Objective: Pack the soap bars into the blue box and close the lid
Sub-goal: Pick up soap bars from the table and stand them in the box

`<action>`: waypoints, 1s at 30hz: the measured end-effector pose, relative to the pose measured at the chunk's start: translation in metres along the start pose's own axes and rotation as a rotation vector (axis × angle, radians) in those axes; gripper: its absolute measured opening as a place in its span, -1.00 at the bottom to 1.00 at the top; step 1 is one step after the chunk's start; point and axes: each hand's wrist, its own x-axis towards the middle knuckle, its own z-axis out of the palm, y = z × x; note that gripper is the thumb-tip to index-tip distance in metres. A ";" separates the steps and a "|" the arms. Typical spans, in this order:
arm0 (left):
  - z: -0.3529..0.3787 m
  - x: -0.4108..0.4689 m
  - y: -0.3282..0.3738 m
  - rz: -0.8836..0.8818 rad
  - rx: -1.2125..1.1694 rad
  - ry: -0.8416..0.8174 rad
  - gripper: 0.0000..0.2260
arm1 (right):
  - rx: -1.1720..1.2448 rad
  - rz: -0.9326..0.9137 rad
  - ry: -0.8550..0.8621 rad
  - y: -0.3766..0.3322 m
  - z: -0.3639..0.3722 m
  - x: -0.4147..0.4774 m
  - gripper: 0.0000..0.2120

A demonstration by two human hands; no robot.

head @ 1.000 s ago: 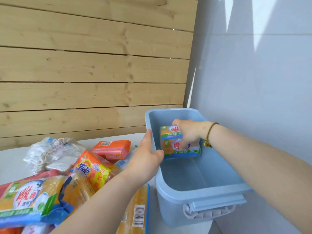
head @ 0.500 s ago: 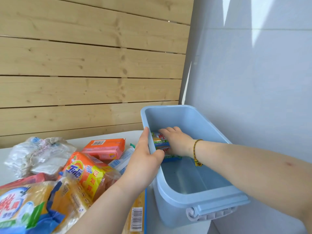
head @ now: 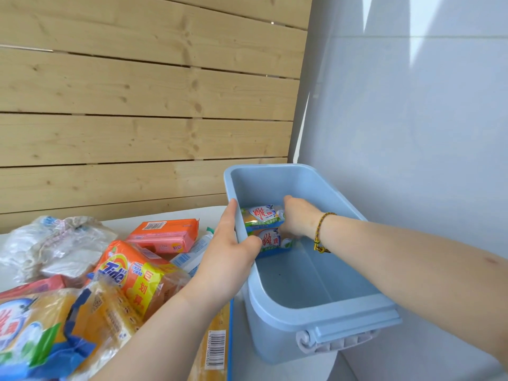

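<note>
The blue box (head: 324, 316) stands open on the white table at the right, against the grey wall; no lid is in view. My left hand (head: 229, 251) grips its left rim. Inside, at the far left, lies a wrapped twin pack of yellow soap bars (head: 265, 228). My right hand (head: 298, 220) reaches into the box and rests on that pack's right side, fingers around its edge. More wrapped soap lies left of the box: an orange Tide pack (head: 129, 273), a pink-orange bar (head: 165, 235) and a large yellow pack (head: 41, 331).
A crumpled clear plastic bag (head: 52, 243) lies at the back left of the table. A flat yellow pack with a barcode (head: 217, 350) lies under my left forearm. A wooden slat wall runs behind. The box's grey latch (head: 332, 343) faces me.
My right hand lowered the soap pack from above the rim to the box floor at the far left. My left hand stayed on the rim. The camera shifted slightly.
</note>
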 end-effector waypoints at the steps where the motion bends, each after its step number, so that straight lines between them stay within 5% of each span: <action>1: 0.000 0.000 0.000 -0.001 0.004 0.000 -0.40 | 0.032 0.005 0.029 0.001 0.002 0.000 -0.76; 12: 0.000 -0.001 0.000 -0.005 -0.002 0.003 -0.39 | -0.251 -0.145 0.090 -0.004 0.009 0.000 -0.38; 24: -0.001 0.001 -0.002 -0.015 -0.009 0.017 -0.41 | -0.310 -0.074 0.105 -0.008 0.010 0.000 -0.38; 30: -0.014 -0.014 0.002 0.009 0.154 -0.009 -0.43 | -0.091 -0.033 0.072 -0.002 -0.031 -0.021 -0.41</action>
